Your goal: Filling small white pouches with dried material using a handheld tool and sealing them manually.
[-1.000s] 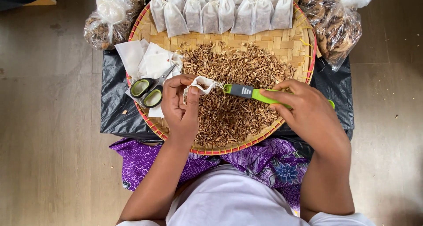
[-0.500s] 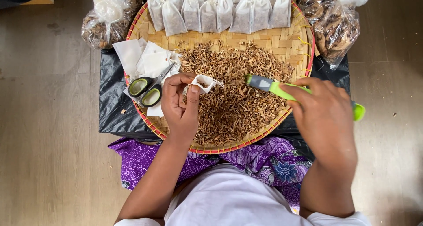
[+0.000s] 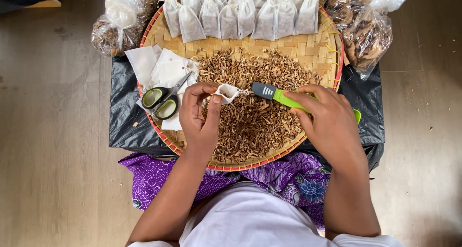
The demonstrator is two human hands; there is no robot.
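Filling is under way: a small white pouch (image 3: 227,92) is pinched open by the left hand (image 3: 201,114) over dried herbs (image 3: 250,107), while green-handled tongs (image 3: 284,97) are gripped by the right hand (image 3: 329,119); careful aim seems needed.

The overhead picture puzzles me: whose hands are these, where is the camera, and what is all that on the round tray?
There is no machine here. A person wears a camera on the head, so you look down on their own two hands. The left hand pinches a small white pouch open. The right hand holds a green-handled scoop, its dark tip at the pouch's mouth. Both work over a round woven tray heaped with dried brown bits. Filled pouches line the far edge; scissors lie on flat empty pouches at the left.
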